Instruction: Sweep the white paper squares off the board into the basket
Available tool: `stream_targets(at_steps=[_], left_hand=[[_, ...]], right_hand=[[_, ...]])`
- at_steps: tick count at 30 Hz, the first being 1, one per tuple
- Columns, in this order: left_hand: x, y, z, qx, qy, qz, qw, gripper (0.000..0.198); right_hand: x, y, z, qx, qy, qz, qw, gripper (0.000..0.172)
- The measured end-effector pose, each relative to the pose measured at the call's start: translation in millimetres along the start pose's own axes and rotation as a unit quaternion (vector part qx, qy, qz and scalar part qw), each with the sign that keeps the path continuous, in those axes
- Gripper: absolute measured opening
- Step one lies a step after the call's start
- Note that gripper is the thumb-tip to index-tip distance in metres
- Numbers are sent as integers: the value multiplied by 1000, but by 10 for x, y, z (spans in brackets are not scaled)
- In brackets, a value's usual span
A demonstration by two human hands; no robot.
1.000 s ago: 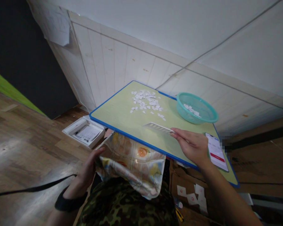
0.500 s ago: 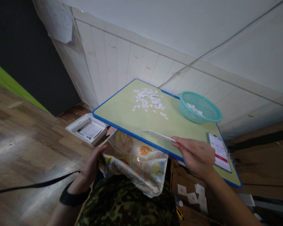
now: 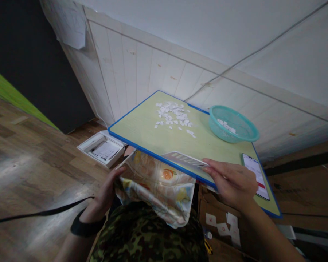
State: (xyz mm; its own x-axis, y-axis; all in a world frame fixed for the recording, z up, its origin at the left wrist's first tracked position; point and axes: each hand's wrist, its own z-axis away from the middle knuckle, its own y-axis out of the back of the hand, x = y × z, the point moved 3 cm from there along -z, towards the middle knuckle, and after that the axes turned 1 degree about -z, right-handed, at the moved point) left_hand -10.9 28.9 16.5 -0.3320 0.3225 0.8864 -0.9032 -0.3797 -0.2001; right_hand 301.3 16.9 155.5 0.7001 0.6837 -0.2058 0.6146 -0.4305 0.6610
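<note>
My left hand [image 3: 108,189], a black band on its wrist, grips the left edge of a shiny fruit-print cloth [image 3: 155,182]. The cloth sags below the near edge of the yellow-green table [image 3: 131,125], above my lap. Between the thumb and fingers of my right hand [image 3: 232,182] is a thin flat white-edged piece [image 3: 184,159] with a row of slanted marks or slots. It lies low along the table's near blue edge, behind the cloth. Many small white paper pieces [image 3: 172,112] are scattered at the back of the tabletop.
A turquoise basket [image 3: 247,133] with white pieces inside stands at the back right. A phone [image 3: 255,174] lies near the right edge. On the floor at left is an open white box [image 3: 105,151]. Cardboard with paper squares [image 3: 222,229] sits below right.
My right hand has moved slightly right and tilted the flat piece, so more of its marked face shows along the table's near edge. My left hand and the cloth stay almost still.
</note>
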Motion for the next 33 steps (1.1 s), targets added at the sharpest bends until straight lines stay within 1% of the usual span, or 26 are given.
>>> stream_targets(at_steps=[2, 4, 5, 8, 10, 13, 16, 19, 23, 25, 27, 30, 33], left_hand=[[-10, -9, -2, -18, 6, 8, 1000, 32], [-22, -11, -10, -27, 8, 17, 999, 30], [-26, -9, -16, -27, 7, 23, 999, 27], [-30, -9, -33, -35, -3, 32, 999, 19], [-28, -11, -40, -41, -7, 30, 999, 18], [-37, -4, -45, -28, 11, 20, 999, 21], [-38, -1, -47, -19, 17, 18, 1000, 24], [-34, 7, -47, -15, 11, 20, 1000, 25], [-38, 6, -46, -25, 21, 31, 999, 28], [-37, 4, -44, -18, 31, 26, 999, 30], [-37, -3, -38, -14, 45, 17, 999, 32], [-45, -4, -36, -30, 42, 17, 998, 32], [-98, 43, -64, -39, 32, 9, 999, 29]], right_hand=[[91, -22, -51, 21, 7, 22, 1000, 54], [238, -80, -116, 24, 11, 46, 999, 47], [326, -120, -154, 23, 9, 55, 998, 42], [582, -241, -288, 57, -12, 74, 996, 29], [701, -330, -389, 72, -24, 75, 994, 24], [783, -443, -517, 76, -30, 71, 994, 22], [798, -492, -567, 52, -34, 68, 996, 21], [790, -433, -534, 25, -28, 68, 997, 21], [799, -219, -439, 13, -17, 89, 996, 21], [826, -110, -394, 15, -22, 106, 994, 21], [859, -27, -354, 31, -36, 121, 992, 21], [893, 19, -306, 55, -65, 120, 989, 21], [866, 0, -273, 41, -63, 93, 993, 20]])
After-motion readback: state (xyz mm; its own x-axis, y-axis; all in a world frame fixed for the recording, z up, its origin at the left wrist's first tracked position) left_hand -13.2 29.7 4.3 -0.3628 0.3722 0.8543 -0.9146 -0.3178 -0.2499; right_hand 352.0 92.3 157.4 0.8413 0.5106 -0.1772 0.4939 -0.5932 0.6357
